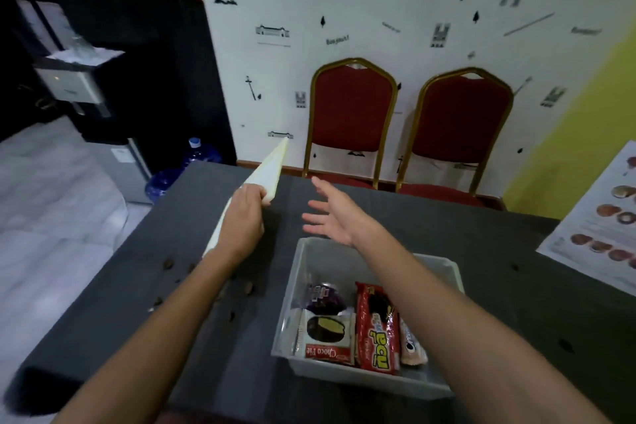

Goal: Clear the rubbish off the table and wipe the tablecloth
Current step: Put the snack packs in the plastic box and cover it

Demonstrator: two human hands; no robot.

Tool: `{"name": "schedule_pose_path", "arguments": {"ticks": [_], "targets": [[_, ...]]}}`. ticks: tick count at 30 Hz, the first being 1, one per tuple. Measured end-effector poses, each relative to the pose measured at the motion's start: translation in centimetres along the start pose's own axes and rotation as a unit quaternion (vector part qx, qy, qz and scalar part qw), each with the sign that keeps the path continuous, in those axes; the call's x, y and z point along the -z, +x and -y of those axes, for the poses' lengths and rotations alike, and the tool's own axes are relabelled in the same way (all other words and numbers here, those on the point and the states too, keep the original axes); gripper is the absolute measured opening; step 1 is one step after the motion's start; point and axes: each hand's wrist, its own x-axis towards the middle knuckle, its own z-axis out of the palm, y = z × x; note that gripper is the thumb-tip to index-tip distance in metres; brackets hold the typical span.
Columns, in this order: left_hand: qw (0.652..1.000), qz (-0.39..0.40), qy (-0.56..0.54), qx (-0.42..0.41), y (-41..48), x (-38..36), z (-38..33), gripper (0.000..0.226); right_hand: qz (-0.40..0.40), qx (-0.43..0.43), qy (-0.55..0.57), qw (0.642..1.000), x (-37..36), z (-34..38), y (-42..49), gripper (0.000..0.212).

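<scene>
- The surface fills the lower view, covered by a dark grey tablecloth [481,237] that hangs over the left edge.
- Two red chairs with gold frames [352,107] stand side by side at the far edge, against a white wall with black drawings on it.
- A grey plastic bin [296,286] sits on the tablecloth near the person, right between the two forearms.
- A printed sheet with food pictures [599,217] lies at the right edge of the surface, well apart from the bin.
- Look at the left hand [241,220]: its fingers are curled tight around a long cream sheet [270,169], held up above the tablecloth and pointing away toward the wall. Cloth or paper, I cannot tell; it is blurred.
- The right hand [334,217] hovers just beyond the bin's far rim, palm turned to the left, fingers straight and spread, holding nothing.
- Inside the bin lie snack packs: a Choco Pie pack [325,334], a red pack [377,327] beside it, a purple pack [323,296] behind, and a pale pack [411,344] at the right.
- Dark crumbs [168,264] are scattered on the tablecloth to the left of the bin, under and around the left forearm, with a few more specks on the right side.
</scene>
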Motion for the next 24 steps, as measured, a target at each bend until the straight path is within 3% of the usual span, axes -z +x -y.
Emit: {"name": "schedule_pose_path", "arguments": {"ticks": [3,6,9,10,12,14,16,18,20,24], "targets": [[0.997,0.011,-0.031,-0.065,-1.7,1.6,-2.0,0.015,0.028,-0.031,0.048,0.998,-2.7,0.8,1.5,0.071],[0.994,0.049,-0.052,-0.088,-2.8,2.7,-4.2,0.007,-0.037,0.017,-0.010,0.999,-3.5,1.6,1.8,0.044],[0.989,0.030,-0.003,-0.146,-2.8,3.4,-5.2,0.012,-0.093,0.065,-0.026,0.993,-1.5,1.9,1.6,0.044],[0.991,-0.005,0.019,-0.130,-2.7,3.4,-5.3,0.016,-0.093,0.079,-0.012,0.992,-0.3,2.1,1.2,0.047],[0.997,-0.057,0.023,0.048,-2.0,3.9,-4.9,0.023,-0.093,0.093,0.011,0.991,2.3,2.5,0.1,0.046],[0.969,0.008,-0.004,0.246,-1.3,4.2,-4.3,0.041,-0.092,0.096,0.008,0.991,5.4,3.0,-1.8,0.036],[0.932,0.122,-0.074,0.332,-0.6,4.2,-4.3,0.060,-0.070,0.087,-0.006,0.994,8.4,3.0,-4.1,0.030],[0.912,0.170,-0.156,0.340,-0.2,3.8,-5.0,0.054,-0.058,0.080,-0.023,0.995,11.1,2.5,-6.2,0.026],[0.918,0.190,-0.169,0.306,-0.4,3.2,-6.1,0.037,-0.079,0.083,-0.045,0.992,13.1,1.6,-8.1,0.024],[0.942,0.201,-0.112,0.246,-1.7,2.3,-7.7,0.016,-0.215,0.110,-0.134,0.961,15.7,-0.9,-10.3,0.025]]}}
